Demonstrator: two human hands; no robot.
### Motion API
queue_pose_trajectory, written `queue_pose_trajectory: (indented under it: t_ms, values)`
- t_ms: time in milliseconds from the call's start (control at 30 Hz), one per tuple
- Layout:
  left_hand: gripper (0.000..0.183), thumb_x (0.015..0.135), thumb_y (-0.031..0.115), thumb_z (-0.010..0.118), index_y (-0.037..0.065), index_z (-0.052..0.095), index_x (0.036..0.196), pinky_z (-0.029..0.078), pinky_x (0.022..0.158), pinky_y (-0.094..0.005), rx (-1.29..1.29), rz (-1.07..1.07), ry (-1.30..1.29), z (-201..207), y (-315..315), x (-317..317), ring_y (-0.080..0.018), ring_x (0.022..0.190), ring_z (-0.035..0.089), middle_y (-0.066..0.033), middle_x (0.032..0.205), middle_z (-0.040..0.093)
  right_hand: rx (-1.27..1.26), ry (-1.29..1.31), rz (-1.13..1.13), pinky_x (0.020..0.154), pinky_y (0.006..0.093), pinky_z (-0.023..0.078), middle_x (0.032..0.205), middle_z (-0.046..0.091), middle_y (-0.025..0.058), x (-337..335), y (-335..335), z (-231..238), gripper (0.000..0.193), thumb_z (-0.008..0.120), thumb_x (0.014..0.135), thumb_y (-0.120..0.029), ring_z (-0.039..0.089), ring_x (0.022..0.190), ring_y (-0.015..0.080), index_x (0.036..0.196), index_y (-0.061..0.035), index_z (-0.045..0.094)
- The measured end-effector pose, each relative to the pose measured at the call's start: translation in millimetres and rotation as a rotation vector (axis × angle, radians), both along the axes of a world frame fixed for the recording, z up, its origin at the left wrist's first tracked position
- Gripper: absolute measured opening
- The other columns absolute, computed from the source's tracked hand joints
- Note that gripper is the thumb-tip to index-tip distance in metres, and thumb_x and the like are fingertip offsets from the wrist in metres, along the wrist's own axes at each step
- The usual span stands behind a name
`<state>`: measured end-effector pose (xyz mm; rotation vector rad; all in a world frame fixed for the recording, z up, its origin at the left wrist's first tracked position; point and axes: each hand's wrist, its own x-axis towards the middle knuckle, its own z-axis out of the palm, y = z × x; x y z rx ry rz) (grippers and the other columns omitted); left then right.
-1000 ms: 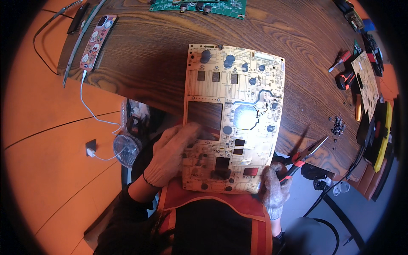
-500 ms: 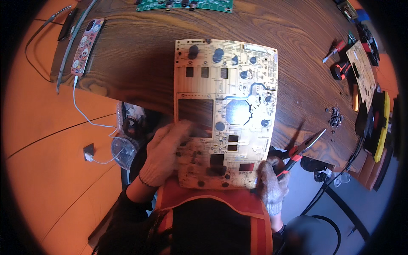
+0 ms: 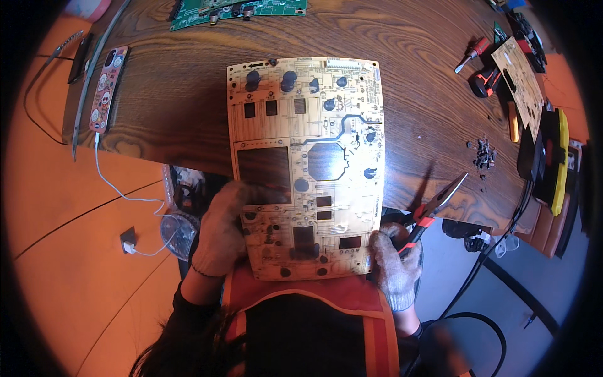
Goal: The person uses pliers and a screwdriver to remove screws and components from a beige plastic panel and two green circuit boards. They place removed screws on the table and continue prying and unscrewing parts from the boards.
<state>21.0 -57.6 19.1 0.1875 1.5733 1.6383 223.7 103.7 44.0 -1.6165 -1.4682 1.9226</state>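
A large tan circuit board (image 3: 306, 157) with rectangular cut-outs and dark round parts is held up over the near edge of the wooden table (image 3: 188, 107). My gloved left hand (image 3: 221, 229) grips its lower left edge, fingers partly behind the board. My gloved right hand (image 3: 394, 264) is at the board's lower right corner and also holds red-handled pliers (image 3: 434, 207), jaws pointing up and right. How firmly the right hand holds the board is unclear.
A green circuit board (image 3: 239, 9) lies at the far edge. A phone (image 3: 107, 88) with a white cable sits at left. At right are a smaller tan board (image 3: 518, 78), screwdrivers (image 3: 472, 53), a yellow-black tool (image 3: 556, 157) and a small pile of dark bits (image 3: 483, 154). The floor is orange.
The board has shifted left and turned upright, now squarer to me. My hands stayed on its lower edge, and the pliers remain in the right hand.
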Motion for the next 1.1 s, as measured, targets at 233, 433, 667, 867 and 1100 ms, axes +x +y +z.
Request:
queue_pose_trajectory:
  t_ms: [233,433,667,867,1100]
  values:
    - [0.033,0.101,0.028,0.039,-0.002,0.054,0.103,0.057,0.079,-0.0315,-0.015,0.226,-0.338,9.9,15.3,-0.7,-0.0213,0.093,0.065,-0.0159,0.097,0.065,-0.07,0.038,0.022,0.054,0.0215,0.043,0.074,0.06,-0.001,3.5,3.5,-2.4,0.009,0.069,0.087,-0.007,0.052,0.061,0.0053,0.092,-0.0037,0.063]
    - [0.035,0.103,0.028,0.042,-0.001,0.054,0.118,0.058,0.072,-0.032,-0.038,0.262,-0.414,15.4,24.2,-1.0,-0.0217,0.084,0.067,-0.0153,0.1,0.066,-0.013,0.004,0.011,0.057,0.0228,0.047,0.079,0.063,0.0001,12.6,1.9,-7.9,0.011,0.071,0.086,-0.007,0.058,0.066,0.0059,0.092,-0.0039,0.063]
    - [0.034,0.099,0.031,0.055,-0.001,0.06,0.108,0.053,0.077,-0.0276,-0.203,0.34,-0.293,14.2,23.8,2.7,-0.0135,0.089,0.063,-0.0066,0.095,0.064,0.537,-0.218,0.611,0.061,0.0253,0.052,0.088,0.066,0.0071,30.2,9.9,-11.6,0.025,0.071,0.083,-0.003,0.063,0.07,0.012,0.106,-0.0003,0.062]
    - [0.047,0.098,0.035,0.056,-0.007,0.057,0.119,0.045,0.092,-0.0279,-0.53,0.306,0.055,17.9,22.8,8.5,-0.0167,0.107,0.056,-0.0093,0.106,0.061,0.237,-0.105,0.299,0.068,0.0306,0.055,0.103,0.064,0.0169,48.3,8.3,0.5,0.019,0.066,0.083,0.0,0.067,0.084,0.0233,0.102,-0.0017,0.064]
    - [0.042,0.098,0.035,0.055,-0.004,0.062,0.111,0.042,0.088,-0.0248,-0.391,0.224,-0.021,18.0,23.8,3.5,-0.0139,0.099,0.054,-0.0055,0.101,0.06,-0.062,0.21,0.205,0.078,0.0337,0.055,0.104,0.063,0.0117,55.7,13.5,9.7,0.043,0.063,0.082,0.006,0.063,0.094,0.0194,0.123,-0.0003,0.053]
